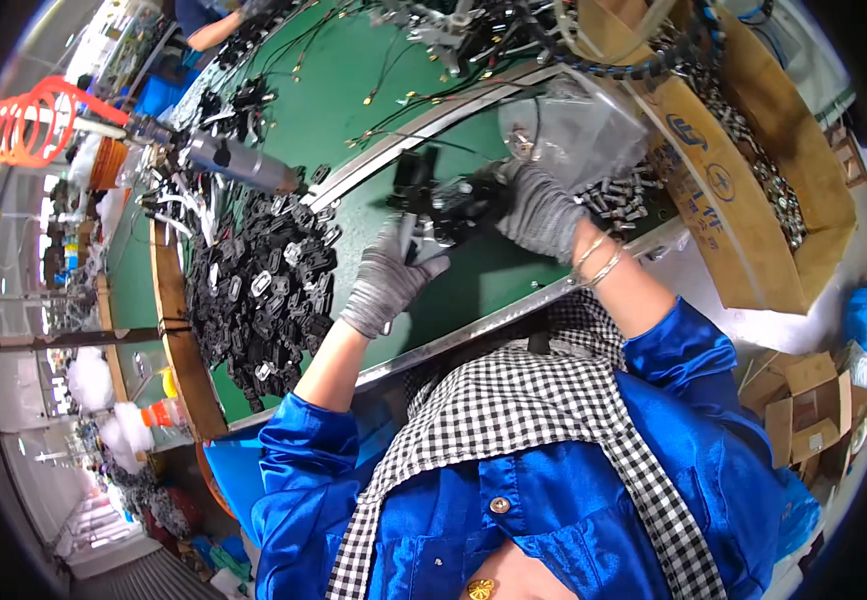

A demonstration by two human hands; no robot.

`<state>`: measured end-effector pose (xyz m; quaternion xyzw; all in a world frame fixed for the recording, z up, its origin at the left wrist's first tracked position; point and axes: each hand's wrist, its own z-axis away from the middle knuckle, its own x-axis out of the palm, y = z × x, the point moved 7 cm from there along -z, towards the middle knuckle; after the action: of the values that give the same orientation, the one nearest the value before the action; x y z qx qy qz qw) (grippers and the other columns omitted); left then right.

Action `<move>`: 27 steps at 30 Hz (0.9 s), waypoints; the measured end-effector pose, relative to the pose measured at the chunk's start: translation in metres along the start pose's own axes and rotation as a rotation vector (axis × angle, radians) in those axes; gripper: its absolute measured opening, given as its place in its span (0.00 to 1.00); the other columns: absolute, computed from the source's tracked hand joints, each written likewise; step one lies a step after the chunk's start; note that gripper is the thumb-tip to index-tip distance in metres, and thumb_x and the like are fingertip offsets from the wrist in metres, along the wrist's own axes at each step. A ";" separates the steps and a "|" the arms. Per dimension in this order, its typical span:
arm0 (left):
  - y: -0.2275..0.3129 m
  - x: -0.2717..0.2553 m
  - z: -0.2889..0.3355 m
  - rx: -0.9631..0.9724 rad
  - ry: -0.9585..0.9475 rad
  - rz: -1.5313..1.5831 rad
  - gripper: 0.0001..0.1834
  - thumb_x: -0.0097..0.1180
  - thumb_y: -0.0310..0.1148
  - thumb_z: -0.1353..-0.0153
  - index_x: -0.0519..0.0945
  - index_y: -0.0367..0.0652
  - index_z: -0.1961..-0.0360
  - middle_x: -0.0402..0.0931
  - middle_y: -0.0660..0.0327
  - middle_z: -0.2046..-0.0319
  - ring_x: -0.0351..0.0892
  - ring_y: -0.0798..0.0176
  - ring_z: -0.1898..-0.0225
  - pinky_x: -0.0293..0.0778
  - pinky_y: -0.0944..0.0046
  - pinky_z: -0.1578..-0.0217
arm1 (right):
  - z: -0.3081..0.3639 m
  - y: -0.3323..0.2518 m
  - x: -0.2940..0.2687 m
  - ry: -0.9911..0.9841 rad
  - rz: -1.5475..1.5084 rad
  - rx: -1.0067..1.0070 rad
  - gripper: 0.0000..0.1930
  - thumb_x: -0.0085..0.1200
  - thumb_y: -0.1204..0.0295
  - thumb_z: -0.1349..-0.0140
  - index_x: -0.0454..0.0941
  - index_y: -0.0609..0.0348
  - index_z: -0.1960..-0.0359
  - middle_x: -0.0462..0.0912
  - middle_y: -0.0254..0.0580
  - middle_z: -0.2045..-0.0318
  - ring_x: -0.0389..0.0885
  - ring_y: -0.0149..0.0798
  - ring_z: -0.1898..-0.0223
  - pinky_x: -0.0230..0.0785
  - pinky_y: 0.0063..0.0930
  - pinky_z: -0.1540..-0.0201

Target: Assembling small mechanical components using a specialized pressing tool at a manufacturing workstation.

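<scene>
Over the green bench, my two hands in grey knit gloves meet at a black plastic assembly with metal parts (442, 205). My left hand (390, 278) is closed around its near left side, thumb along a silvery piece. At the right end my right hand (542, 212) has its fingers bent against the assembly; the fingertips are partly hidden and blurred. A heap of small black plastic parts (264, 285) lies left of my left hand. Just right of my right hand are small silver metal cylinders (616, 200) beside a clear plastic bag (589, 130).
A grey powered screwdriver (239, 163) with a red coiled hose points over the black heap. Cables with gold ends (369, 98) lie beyond a metal rail (424, 130). An open cardboard box (714, 190) holding small metal parts stands right. Another person's arm (214, 33) reaches in far left.
</scene>
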<state>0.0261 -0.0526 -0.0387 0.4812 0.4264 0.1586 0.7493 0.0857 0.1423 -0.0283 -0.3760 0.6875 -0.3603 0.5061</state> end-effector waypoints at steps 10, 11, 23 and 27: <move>0.010 -0.039 0.044 0.238 0.072 0.520 0.35 0.63 0.31 0.44 0.63 0.37 0.36 0.76 0.57 0.57 0.76 0.69 0.77 0.81 0.67 0.79 | 0.134 -0.128 -0.182 -0.185 0.062 0.033 0.17 0.57 0.63 0.38 0.76 0.51 0.49 0.82 0.42 0.60 0.82 0.46 0.58 0.73 0.35 0.51; 0.003 -0.039 0.038 0.264 -0.146 0.617 0.36 0.63 0.31 0.44 0.63 0.38 0.36 0.77 0.58 0.59 0.75 0.70 0.78 0.81 0.68 0.79 | 0.152 -0.132 -0.217 -0.007 0.051 0.052 0.13 0.58 0.68 0.39 0.79 0.53 0.54 0.84 0.39 0.66 0.84 0.41 0.63 0.76 0.30 0.57; 0.091 0.026 0.031 0.183 0.204 0.186 0.25 0.68 0.27 0.48 0.72 0.41 0.49 0.76 0.67 0.66 0.73 0.74 0.71 0.70 0.74 0.80 | 0.097 0.053 -0.341 -0.543 1.217 0.769 0.12 0.56 0.71 0.46 0.81 0.57 0.59 0.84 0.48 0.65 0.82 0.50 0.62 0.73 0.40 0.57; 0.080 0.015 0.032 0.101 0.300 -0.029 0.15 0.66 0.29 0.47 0.76 0.41 0.59 0.75 0.67 0.73 0.70 0.74 0.79 0.68 0.72 0.79 | 0.100 0.073 -0.333 -0.789 1.312 0.774 0.12 0.56 0.72 0.47 0.82 0.55 0.60 0.84 0.47 0.65 0.81 0.50 0.62 0.73 0.39 0.58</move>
<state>0.0741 -0.0231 0.0282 0.4830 0.5479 0.1959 0.6543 0.2393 0.4580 0.0267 0.1993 0.3680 -0.0466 0.9070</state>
